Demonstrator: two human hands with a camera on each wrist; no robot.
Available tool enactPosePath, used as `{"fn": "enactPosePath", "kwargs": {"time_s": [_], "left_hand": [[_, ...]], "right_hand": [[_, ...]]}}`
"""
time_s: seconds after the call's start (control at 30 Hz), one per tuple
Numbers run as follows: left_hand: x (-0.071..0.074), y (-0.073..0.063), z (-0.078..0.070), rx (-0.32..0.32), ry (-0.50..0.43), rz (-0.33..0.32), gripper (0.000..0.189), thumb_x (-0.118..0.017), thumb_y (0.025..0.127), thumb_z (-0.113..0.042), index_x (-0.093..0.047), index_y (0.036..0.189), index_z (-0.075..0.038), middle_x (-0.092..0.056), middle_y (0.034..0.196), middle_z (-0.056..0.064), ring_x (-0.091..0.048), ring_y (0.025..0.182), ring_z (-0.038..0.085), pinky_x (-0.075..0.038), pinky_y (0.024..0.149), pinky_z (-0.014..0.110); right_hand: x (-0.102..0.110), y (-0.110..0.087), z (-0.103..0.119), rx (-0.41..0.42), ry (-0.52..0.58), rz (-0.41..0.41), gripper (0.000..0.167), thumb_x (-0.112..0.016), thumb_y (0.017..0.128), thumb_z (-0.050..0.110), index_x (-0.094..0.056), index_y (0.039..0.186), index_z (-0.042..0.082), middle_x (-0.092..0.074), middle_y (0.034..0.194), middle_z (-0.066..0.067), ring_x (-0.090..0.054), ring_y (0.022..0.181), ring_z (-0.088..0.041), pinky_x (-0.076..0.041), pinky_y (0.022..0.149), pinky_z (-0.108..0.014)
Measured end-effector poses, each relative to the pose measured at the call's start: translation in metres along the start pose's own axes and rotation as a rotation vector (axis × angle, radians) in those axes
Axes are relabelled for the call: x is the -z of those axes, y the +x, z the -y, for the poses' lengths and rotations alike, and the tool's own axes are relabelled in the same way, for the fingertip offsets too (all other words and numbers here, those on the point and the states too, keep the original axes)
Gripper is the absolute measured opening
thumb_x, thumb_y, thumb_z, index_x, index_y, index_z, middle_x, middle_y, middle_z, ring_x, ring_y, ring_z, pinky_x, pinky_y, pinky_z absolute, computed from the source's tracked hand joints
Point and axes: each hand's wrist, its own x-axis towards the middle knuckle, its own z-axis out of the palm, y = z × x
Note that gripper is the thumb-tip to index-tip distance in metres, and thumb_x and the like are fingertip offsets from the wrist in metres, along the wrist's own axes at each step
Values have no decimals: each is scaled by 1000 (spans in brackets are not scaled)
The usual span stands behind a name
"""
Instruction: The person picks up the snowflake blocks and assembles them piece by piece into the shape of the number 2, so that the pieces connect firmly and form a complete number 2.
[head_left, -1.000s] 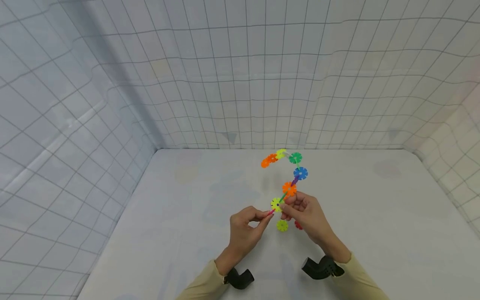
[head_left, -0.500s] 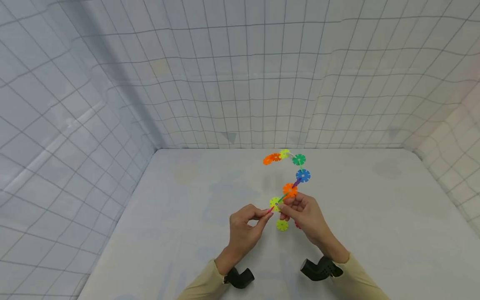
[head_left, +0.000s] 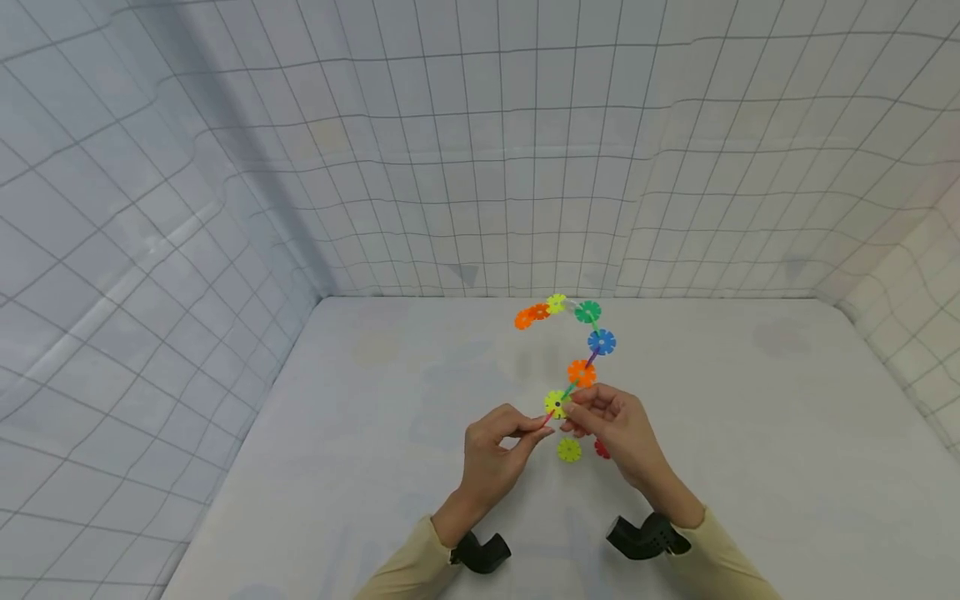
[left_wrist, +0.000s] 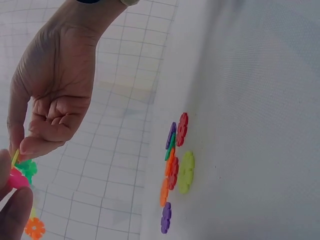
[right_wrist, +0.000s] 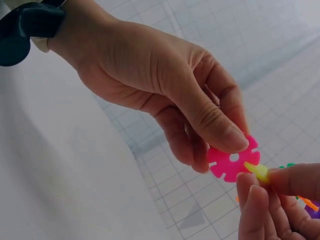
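My left hand (head_left: 491, 454) pinches a pink notched snowflake disc (right_wrist: 232, 170) between thumb and fingertips. Facing it, my right hand (head_left: 622, 433) pinches a yellow snowflake disc (head_left: 554, 402), whose edge meets the pink one's rim; seen edge-on in the right wrist view, the yellow disc overlaps the pink. From the yellow disc a curved chain of interlocked discs runs up and away: an orange disc (head_left: 582, 373), a purple one, a blue disc (head_left: 602, 342), a green disc (head_left: 588, 312), then white, yellow and orange ones. The right fingers partly cover the yellow disc.
Beneath the hands, a yellow-green disc (head_left: 569, 451) and a red disc (head_left: 602, 448) lie on the white table (head_left: 375, 467). Several more loose discs, including a purple disc (left_wrist: 166, 218), show in the left wrist view. Gridded white cloth (head_left: 480, 167) hangs behind and at both sides.
The chain's far end swings slightly right, then back left. Both hands keep their pinch at nearly the same spot, and the yellow disc rises a little. The head view shifts slightly.
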Motion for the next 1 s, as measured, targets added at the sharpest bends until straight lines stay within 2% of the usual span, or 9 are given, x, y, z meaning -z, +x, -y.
{"fn": "enactPosePath", "kwargs": {"time_s": [0.2, 0.33, 0.5, 0.63, 0.73, 0.8, 0.83, 0.9, 1.0], "left_hand": [[-2, -2, 1, 2, -21, -7, 27, -78, 60, 19, -69, 80, 4, -61, 71, 11, -61, 62, 19, -53, 61, 21], [-3, -3, 2, 61, -45, 2, 25, -78, 63, 17, -67, 79, 3, -61, 71, 11, -62, 64, 20, -54, 61, 23], [-3, -7, 6, 204, -90, 21, 18, -78, 68, 11, -67, 78, 1, -62, 72, 10, -63, 66, 19, -56, 59, 30], [-5, -13, 13, 387, -104, 100, 9, -77, 77, 0, -69, 82, -1, -66, 78, 8, -65, 72, 17, -56, 61, 32], [-12, -23, 24, 551, -4, 220, 11, -76, 82, -19, -73, 85, -8, -69, 83, -2, -65, 79, 13, -54, 69, 27], [-18, -30, 33, 606, 121, 316, 18, -75, 82, -31, -74, 88, -13, -69, 86, -8, -63, 82, 12, -50, 74, 25], [-20, -34, 38, 621, 186, 362, 22, -75, 81, -36, -75, 90, -16, -68, 87, -10, -61, 83, 11, -48, 76, 25], [-24, -35, 40, 609, 311, 435, 27, -76, 79, -40, -76, 93, -17, -68, 88, -10, -57, 82, 12, -44, 74, 26], [-29, -39, 44, 589, 434, 508, 35, -78, 75, -44, -75, 98, -17, -66, 89, -8, -50, 78, 10, -40, 71, 25]], "right_hand": [[-1, 0, -2, 11, -43, 21, 23, -69, 88, 13, -63, 93, -9, -68, 77, -17, -62, 67, -33, -55, 63, -37], [0, 0, -3, 27, -35, 9, 22, -69, 88, 13, -63, 91, -8, -67, 76, -17, -61, 67, -34, -54, 62, -35], [4, 2, -4, 33, -73, -17, 22, -68, 89, 14, -65, 92, -7, -67, 78, -16, -63, 69, -33, -55, 64, -36], [11, 5, -4, 32, -81, -57, 23, -68, 90, 15, -64, 95, -6, -67, 80, -17, -63, 69, -32, -55, 65, -39], [15, 6, -3, 22, -68, -76, 24, -65, 91, 16, -62, 99, -7, -66, 81, -17, -63, 71, -32, -56, 67, -38], [17, 6, -2, 16, -57, -88, 25, -64, 92, 16, -61, 100, -8, -65, 79, -16, -63, 72, -32, -55, 67, -36], [17, 6, -2, 15, -51, -91, 25, -64, 92, 16, -61, 100, -8, -65, 79, -14, -63, 72, -30, -55, 66, -35], [17, 6, -1, 20, -37, -88, 26, -63, 93, 16, -59, 99, -9, -64, 77, -10, -62, 69, -23, -55, 64, -32], [18, 7, -1, 22, -20, -89, 26, -62, 94, 16, -58, 99, -9, -62, 75, -8, -60, 66, -19, -54, 61, -30]]}}
